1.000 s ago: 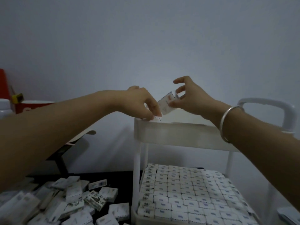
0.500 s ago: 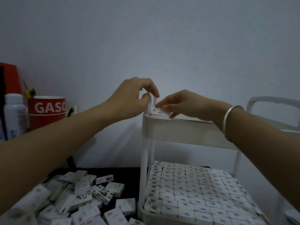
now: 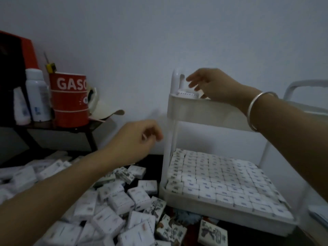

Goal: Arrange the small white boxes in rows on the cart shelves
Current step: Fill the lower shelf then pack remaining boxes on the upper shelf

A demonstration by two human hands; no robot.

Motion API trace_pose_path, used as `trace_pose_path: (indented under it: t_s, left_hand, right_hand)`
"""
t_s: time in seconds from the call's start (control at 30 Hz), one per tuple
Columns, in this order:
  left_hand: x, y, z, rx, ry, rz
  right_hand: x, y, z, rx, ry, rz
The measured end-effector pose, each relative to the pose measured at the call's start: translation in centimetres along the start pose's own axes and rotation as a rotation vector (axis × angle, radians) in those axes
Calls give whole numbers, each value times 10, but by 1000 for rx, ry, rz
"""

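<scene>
The small white box [image 3: 186, 94], a flat cardboard block with a dotted printed edge, lies in the corner of the cart's upper shelf [image 3: 195, 110], just beneath the fingertips of your right hand [image 3: 211, 84]. That hand hovers with fingers spread and relaxed, gripping nothing; a smooth metal bangle [image 3: 255, 107] circles its wrist. Far below it, the lower shelf [image 3: 204, 201] is packed with matching boxes [image 3: 221, 176] in tight, even rows. The cart itself is pale matte plastic with rounded posts. Your left hand [image 3: 140, 139] hangs in mid-air, lower than the right one, its fingers loosely curled and empty. Beneath and around its forearm, a loose pile of boxes [image 3: 113, 201] sprawls over a dark surface. Beyond that hand, a glossy red tin [image 3: 70, 102] and a white bottle [image 3: 37, 96] stand on a small dark desk [image 3: 62, 128].
</scene>
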State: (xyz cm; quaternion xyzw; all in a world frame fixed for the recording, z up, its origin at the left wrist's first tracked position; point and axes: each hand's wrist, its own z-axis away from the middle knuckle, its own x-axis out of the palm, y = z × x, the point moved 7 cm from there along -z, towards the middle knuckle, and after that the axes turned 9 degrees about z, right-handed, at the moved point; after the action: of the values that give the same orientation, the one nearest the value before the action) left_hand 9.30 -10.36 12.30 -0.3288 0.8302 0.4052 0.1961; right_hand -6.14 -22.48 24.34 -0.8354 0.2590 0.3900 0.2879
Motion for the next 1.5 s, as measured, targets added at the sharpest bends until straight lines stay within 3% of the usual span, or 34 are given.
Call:
trace_pose_path:
  t_s: [0.1, 0.2, 0.27, 0.37, 0.57, 0.77, 0.97, 1.23, 1.33, 1.5]
  left_hand:
    - [44, -31, 47, -140, -356, -140]
    - [65, -46, 85, -160, -501, -206]
    - [70, -54, 103, -191, -540, -219]
    - [80, -65, 126, -228, -598, -345]
    - [85, -69, 144, -286, -505, -334]
    - [66, -74, 139, -346, -386, -276]
    - [35, -80, 130, -521, -261, 134]
    - [15, -77, 120, -643, -199, 317]
    - [11, -64, 107, -601, -215, 346]
    - [-5, -23, 55, -420, -165, 392]
  right_hand:
    - [-20, -22, 20, -144, 322, 122]
    - [-18, -56, 65, -333, 496, 14]
    - [6, -74, 99, -421, 462, -79]
    - [73, -86, 144, -446, 176, -98]
    - [201, -43, 189, -222, -413, 54]
    - [246, -15, 205, -136, -623, -50]
    - [263, -12, 205, -37, -558, -180]
    - [258, -18, 203, -46, -519, -234]
    - [232, -15, 199, -56, -493, -228]
    - [158, -6, 177, -90, -307, -182]
